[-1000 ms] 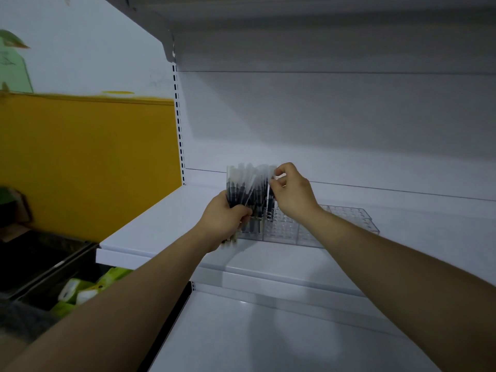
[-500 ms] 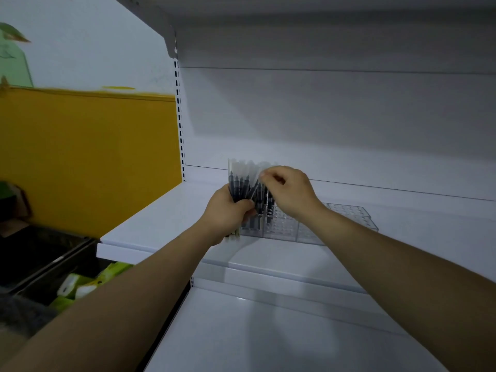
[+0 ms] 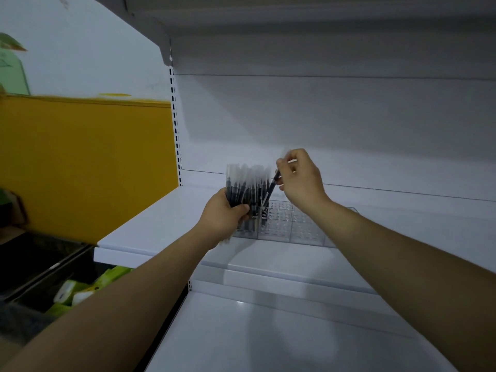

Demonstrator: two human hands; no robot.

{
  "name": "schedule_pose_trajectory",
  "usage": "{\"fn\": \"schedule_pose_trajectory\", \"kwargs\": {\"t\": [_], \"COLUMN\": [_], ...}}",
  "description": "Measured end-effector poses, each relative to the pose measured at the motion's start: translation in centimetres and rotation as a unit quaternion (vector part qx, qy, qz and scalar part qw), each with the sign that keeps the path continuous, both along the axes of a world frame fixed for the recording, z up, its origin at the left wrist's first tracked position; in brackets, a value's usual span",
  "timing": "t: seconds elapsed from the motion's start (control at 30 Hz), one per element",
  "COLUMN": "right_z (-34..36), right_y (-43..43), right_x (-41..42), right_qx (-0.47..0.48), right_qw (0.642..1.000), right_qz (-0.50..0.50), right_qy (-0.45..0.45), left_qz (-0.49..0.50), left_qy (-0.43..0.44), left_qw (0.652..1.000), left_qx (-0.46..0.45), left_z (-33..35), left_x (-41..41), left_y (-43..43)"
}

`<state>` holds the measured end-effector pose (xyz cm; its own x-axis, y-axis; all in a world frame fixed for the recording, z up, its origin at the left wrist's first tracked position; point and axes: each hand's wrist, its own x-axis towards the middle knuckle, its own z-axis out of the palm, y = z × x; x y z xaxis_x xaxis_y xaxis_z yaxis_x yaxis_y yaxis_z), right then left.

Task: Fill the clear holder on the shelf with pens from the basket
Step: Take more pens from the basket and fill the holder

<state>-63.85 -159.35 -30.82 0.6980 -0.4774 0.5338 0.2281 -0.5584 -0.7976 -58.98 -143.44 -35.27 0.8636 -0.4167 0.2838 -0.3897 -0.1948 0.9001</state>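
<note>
A clear holder [image 3: 298, 226] with a grid of small holes stands on the white shelf [image 3: 161, 218]. Several dark pens with clear caps stand in its left end. My left hand [image 3: 224, 213] grips a bundle of pens [image 3: 245, 183] upright at the holder's left end. My right hand [image 3: 300, 178] pinches a single pen [image 3: 271, 190] by its upper part. That pen is tilted, with its lower tip over the holes just right of the standing pens. The basket is not in view.
A lower white shelf [image 3: 268, 334] lies under my arms, and another shelf [image 3: 295, 12] hangs overhead. A yellow panel [image 3: 86, 162] stands to the left. Below it a dark bin [image 3: 32, 269] holds green and white packets [image 3: 80, 288].
My right hand drew one pen out of the bundle, rising and moving right, and now holds it tilted over the holder. The left hand kept its grip on the bundle.
</note>
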Motion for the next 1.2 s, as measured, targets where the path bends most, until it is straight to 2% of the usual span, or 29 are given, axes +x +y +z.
{"fn": "schedule_pose_trajectory", "kwargs": {"t": [0.33, 0.5, 0.63, 0.73, 0.8, 0.9, 1.0, 1.1, 1.2], "right_z": [-2.5, -2.9, -3.5, -3.2, -2.6, -2.1, -2.3, -2.4, -1.9], "right_y": [0.7, 0.6, 0.2, 0.5, 0.8, 1.4, 1.2, 0.7, 0.3], "right_x": [0.7, 1.5, 1.9, 1.3, 0.5, -0.5, -0.5, -0.6, -0.9], "right_qx": [-0.107, -0.127, -0.158, -0.139, -0.102, -0.087, -0.075, -0.03, 0.064], "right_qw": [0.99, 0.986, 0.973, 0.984, 0.994, 0.993, 0.992, 0.995, 0.996], "right_qz": [0.02, 0.0, -0.02, -0.049, -0.022, 0.05, 0.059, 0.049, 0.049], "right_qy": [0.089, 0.11, 0.169, 0.099, 0.044, 0.064, 0.08, 0.077, 0.04], "left_qz": [0.011, 0.013, 0.019, 0.022, 0.015, -0.002, -0.013, -0.022, 0.006], "left_qy": [-0.015, -0.008, -0.001, 0.005, 0.005, 0.01, 0.012, 0.011, 0.0], "left_qw": [1.0, 1.0, 1.0, 1.0, 1.0, 1.0, 1.0, 1.0, 1.0], "left_qx": [0.018, 0.01, 0.005, 0.01, 0.01, -0.005, -0.01, -0.019, -0.004], "left_z": [-0.1, -0.3, -0.4, -0.4, -0.3, -0.2, 0.1, 0.2, 0.1], "left_x": [0.2, 0.4, 0.6, 0.5, 0.4, 0.0, -0.6, -1.1, -0.9], "left_y": [0.5, 0.7, 0.7, 0.7, 0.4, -0.3, -0.9, -1.1, -1.0]}}
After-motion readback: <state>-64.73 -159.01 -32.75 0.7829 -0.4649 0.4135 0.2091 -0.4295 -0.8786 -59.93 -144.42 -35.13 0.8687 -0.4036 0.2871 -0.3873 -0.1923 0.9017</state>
